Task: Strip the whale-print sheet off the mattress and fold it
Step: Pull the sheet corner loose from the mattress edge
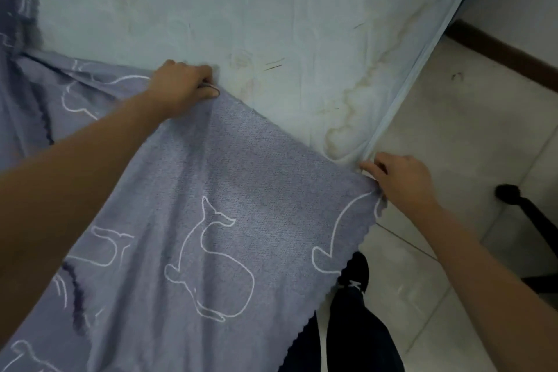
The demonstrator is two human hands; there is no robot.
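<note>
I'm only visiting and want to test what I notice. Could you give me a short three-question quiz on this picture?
1. True or false: the sheet covers the whole mattress.
2. The left hand and the right hand both grip the sheet. Which one is at the mattress's edge beside the floor? A: left. B: right.
3. Fill in: the sheet's white outlines show ____.
Key: 1 false; 2 B; 3 whales.
</note>
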